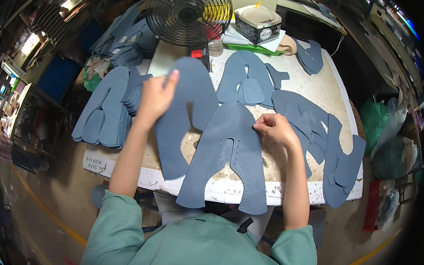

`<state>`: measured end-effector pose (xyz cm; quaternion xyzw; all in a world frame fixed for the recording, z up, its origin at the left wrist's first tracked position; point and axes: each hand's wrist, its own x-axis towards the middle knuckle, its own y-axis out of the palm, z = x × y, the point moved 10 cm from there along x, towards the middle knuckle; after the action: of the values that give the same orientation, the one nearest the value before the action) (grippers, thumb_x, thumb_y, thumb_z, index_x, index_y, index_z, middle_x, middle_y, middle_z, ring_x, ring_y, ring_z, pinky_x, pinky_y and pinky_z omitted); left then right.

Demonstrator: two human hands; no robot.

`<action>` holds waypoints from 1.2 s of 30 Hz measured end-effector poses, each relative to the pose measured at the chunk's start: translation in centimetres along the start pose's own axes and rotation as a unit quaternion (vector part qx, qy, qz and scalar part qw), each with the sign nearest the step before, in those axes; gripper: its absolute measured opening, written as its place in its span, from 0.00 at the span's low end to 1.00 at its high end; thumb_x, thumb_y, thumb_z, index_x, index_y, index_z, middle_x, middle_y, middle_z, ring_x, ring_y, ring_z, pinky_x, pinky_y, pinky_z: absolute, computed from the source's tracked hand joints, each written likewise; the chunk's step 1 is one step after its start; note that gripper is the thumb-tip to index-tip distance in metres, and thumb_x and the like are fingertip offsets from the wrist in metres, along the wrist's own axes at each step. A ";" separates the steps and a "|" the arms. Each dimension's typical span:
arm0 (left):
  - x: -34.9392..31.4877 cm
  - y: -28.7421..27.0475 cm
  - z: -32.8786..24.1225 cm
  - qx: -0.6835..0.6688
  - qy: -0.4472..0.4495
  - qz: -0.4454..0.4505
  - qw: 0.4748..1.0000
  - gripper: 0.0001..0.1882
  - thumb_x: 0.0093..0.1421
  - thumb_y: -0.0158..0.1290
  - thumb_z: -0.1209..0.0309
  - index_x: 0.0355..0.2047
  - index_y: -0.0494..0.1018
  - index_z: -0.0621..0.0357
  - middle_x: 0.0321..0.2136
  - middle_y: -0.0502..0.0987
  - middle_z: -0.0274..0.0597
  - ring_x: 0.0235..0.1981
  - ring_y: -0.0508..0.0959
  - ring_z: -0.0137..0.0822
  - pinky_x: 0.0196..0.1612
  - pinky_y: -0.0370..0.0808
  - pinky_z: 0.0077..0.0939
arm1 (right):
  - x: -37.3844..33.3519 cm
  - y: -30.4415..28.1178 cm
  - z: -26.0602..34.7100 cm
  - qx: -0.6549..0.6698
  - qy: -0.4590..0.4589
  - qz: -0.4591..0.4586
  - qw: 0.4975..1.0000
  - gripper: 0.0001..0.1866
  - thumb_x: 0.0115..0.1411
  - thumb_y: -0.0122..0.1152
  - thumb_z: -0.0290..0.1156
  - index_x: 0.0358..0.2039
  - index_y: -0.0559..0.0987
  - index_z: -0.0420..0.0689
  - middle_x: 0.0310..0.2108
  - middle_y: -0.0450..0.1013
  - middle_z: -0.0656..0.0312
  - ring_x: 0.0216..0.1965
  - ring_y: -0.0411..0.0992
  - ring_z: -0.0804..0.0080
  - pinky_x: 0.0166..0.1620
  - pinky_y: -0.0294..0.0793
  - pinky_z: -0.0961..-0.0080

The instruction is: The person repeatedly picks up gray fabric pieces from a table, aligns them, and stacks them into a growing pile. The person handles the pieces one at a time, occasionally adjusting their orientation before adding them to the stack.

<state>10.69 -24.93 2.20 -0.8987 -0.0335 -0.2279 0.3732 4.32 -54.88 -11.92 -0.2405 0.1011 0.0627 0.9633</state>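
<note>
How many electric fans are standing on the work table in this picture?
1. The black wire-guard fan stands at the far edge of the table, beyond the left hand and the blue leather pieces. Others may be hidden outside the view.
</note>
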 end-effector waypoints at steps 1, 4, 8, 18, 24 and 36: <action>0.0 -1.9 -1.0 -0.047 -0.006 -0.012 0.999 0.29 0.64 0.46 0.52 0.16 0.68 0.66 0.10 0.65 0.38 0.15 0.63 0.26 0.20 0.61 0.28 | -0.1 -0.8 0.3 -0.052 -0.011 -0.046 0.998 0.08 0.55 0.62 0.31 0.28 0.79 0.40 0.22 0.75 0.64 0.24 0.72 0.79 0.32 0.70 0.81; -1.4 -6.7 -5.3 -0.162 0.042 -0.073 0.983 0.25 0.66 0.46 0.58 0.16 0.66 0.62 0.13 0.63 0.24 0.18 0.58 0.18 0.21 0.56 0.19 | -0.5 -2.3 1.2 -0.129 -0.040 -0.134 0.982 0.10 0.54 0.63 0.35 0.30 0.81 0.41 0.24 0.78 0.58 0.26 0.76 0.72 0.33 0.73 0.76; -3.4 -10.0 -9.6 -0.282 0.060 -0.058 0.956 0.22 0.67 0.45 0.63 0.16 0.64 0.56 0.16 0.60 0.20 0.20 0.55 0.15 0.23 0.49 0.16 | -0.5 -2.4 1.4 -0.065 -0.046 -0.127 0.989 0.12 0.55 0.61 0.36 0.32 0.81 0.40 0.24 0.78 0.58 0.27 0.76 0.72 0.34 0.73 0.77; -5.3 2.4 -7.9 -0.400 -0.107 0.283 0.865 0.19 0.66 0.46 0.60 0.26 0.77 0.59 0.22 0.75 0.28 0.22 0.69 0.16 0.27 0.66 0.11 | -0.3 0.4 2.2 0.127 -0.047 -0.022 0.990 0.16 0.64 0.51 0.39 0.35 0.79 0.39 0.24 0.75 0.67 0.25 0.70 0.82 0.31 0.71 0.83; -9.3 13.2 -3.8 -0.341 -0.125 0.455 0.813 0.21 0.67 0.43 0.59 0.35 0.77 0.66 0.27 0.78 0.35 0.27 0.75 0.20 0.32 0.72 0.14 | -0.4 3.1 2.9 0.220 -0.024 0.029 0.975 0.30 0.66 0.37 0.55 0.41 0.78 0.41 0.33 0.75 0.66 0.35 0.69 0.81 0.40 0.68 0.81; -9.7 12.4 -2.4 -0.515 -0.197 0.288 0.783 0.23 0.68 0.40 0.57 0.34 0.76 0.64 0.30 0.78 0.36 0.30 0.74 0.21 0.36 0.70 0.16 | -3.2 6.1 7.5 0.341 -0.143 -0.025 0.929 0.20 0.67 0.47 0.41 0.38 0.78 0.36 0.30 0.74 0.68 0.32 0.67 0.85 0.38 0.68 0.85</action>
<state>3.96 -34.45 -8.69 -0.9503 0.2766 0.0892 -0.1120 1.45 -46.18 -7.46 0.1112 -0.0285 0.0342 0.9928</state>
